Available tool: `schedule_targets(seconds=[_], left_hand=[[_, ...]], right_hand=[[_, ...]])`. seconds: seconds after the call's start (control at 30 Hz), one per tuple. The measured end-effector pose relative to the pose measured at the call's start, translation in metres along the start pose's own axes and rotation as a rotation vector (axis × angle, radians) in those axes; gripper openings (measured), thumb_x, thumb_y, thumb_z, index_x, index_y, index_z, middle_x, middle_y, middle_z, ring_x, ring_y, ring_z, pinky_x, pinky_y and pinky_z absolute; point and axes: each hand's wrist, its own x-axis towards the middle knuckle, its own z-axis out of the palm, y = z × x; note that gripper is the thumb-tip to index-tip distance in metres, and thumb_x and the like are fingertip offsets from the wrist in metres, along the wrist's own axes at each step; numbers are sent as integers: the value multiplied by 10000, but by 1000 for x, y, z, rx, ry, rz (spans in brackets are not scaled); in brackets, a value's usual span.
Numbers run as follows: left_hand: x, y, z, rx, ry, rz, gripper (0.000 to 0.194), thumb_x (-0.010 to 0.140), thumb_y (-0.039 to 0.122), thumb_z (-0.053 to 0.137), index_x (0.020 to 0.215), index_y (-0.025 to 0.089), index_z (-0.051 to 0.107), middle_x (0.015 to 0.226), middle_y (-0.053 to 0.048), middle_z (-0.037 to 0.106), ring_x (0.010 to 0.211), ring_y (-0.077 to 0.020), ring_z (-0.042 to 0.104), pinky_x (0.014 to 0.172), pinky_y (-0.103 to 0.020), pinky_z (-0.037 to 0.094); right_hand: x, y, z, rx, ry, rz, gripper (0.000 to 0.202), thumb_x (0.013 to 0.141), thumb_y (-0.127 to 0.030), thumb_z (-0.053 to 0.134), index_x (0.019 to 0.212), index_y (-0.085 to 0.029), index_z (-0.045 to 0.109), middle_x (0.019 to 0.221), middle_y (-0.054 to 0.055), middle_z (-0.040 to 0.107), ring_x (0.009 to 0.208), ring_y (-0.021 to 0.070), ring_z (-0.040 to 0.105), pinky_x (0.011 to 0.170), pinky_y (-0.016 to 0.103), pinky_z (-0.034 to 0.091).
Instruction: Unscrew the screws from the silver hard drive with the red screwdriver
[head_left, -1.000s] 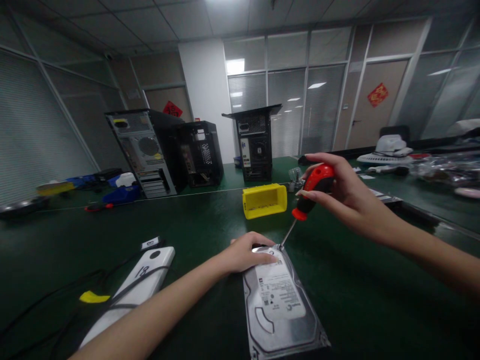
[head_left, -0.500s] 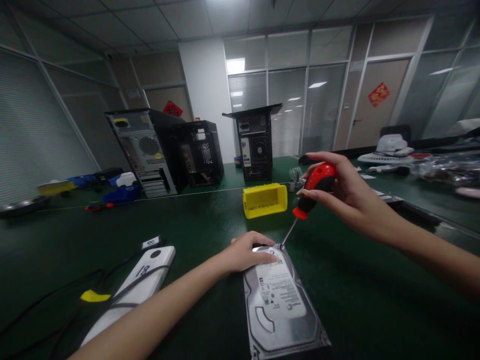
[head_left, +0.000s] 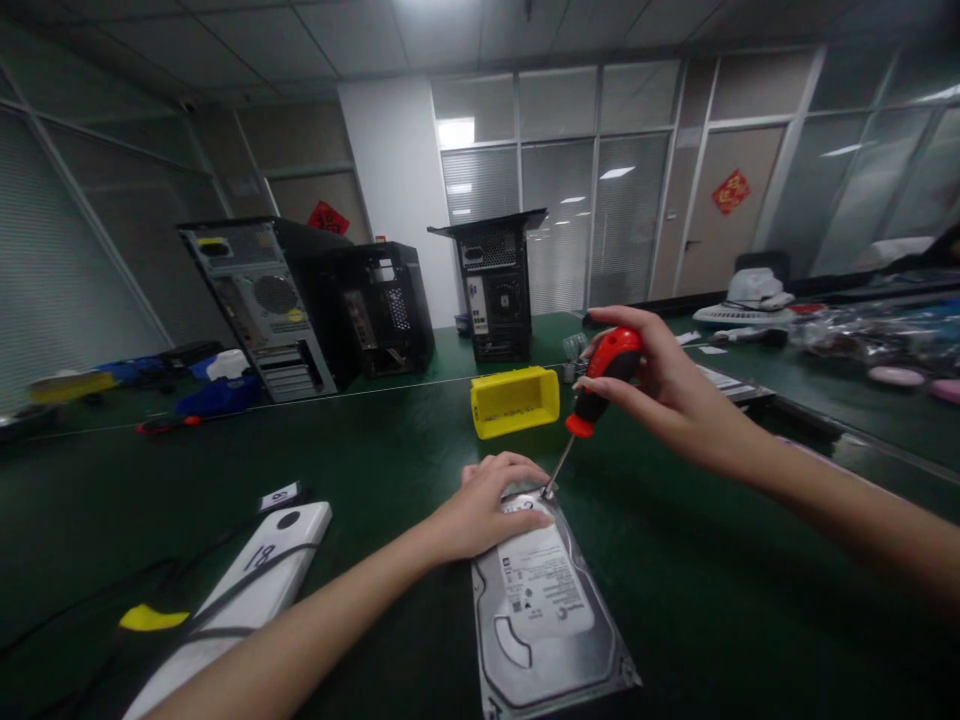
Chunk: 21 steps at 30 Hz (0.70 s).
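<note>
A silver hard drive (head_left: 551, 640) with a white label lies on the green table in front of me. My left hand (head_left: 487, 510) grips its far end, thumb on the top face and fingers over the far edge. My right hand (head_left: 645, 375) is closed round the handle of a red and black screwdriver (head_left: 604, 385). The screwdriver leans to the right, and its tip meets the far right corner of the drive beside my left fingertips. Whatever screw sits under the tip is too small to make out.
Just beyond the drive a yellow bin (head_left: 516, 402) lies with small bits inside. Computer cases (head_left: 259, 310) stand at the back, one a black tower (head_left: 495, 290). On the left is a white power strip (head_left: 262, 570) with a dark cord. Clear plastic bags (head_left: 862, 335) lie far right.
The whole view has shifted slightly, so everything appears a little further left. My left hand stays on the hard drive, and the screwdriver tip stays at the same corner.
</note>
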Motion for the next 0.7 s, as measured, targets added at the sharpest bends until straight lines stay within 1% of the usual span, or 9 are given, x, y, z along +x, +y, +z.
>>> schedule_targets(seconds=[0.07, 0.27, 0.53, 0.7], left_hand=[[2, 0, 0, 12, 13, -5, 290, 813, 372, 595, 1092, 294, 601, 1199, -24, 524, 1142, -263, 440, 983, -441, 274], [2, 0, -1, -5, 17, -40, 235, 821, 352, 590, 1045, 291, 627, 1160, -21, 548, 1121, -246, 456, 972, -429, 281], [1, -1, 1, 10, 48, -53, 243, 808, 355, 606, 1034, 265, 608, 1132, -29, 556, 1107, -247, 457, 949, -430, 289], [1, -1, 2, 21, 44, -42, 227, 817, 365, 595, 1023, 269, 603, 1124, -20, 551, 1104, -243, 450, 943, -428, 289]], right_hand=[[0, 1, 0, -2, 3, -3, 548, 832, -296, 553, 1317, -251, 303, 1020, 66, 545, 862, 215, 592, 744, 372, 533], [0, 3, -1, -14, 11, 10, 539, 833, -291, 550, 1312, -245, 307, 1009, 62, 543, 833, 203, 589, 737, 367, 526], [1, 5, -1, -8, 17, 16, 545, 828, -302, 555, 1312, -248, 310, 1011, 61, 544, 842, 209, 590, 739, 373, 522], [1, 3, -1, -10, 16, 18, 544, 825, -299, 559, 1307, -243, 314, 998, 64, 545, 834, 210, 588, 731, 376, 523]])
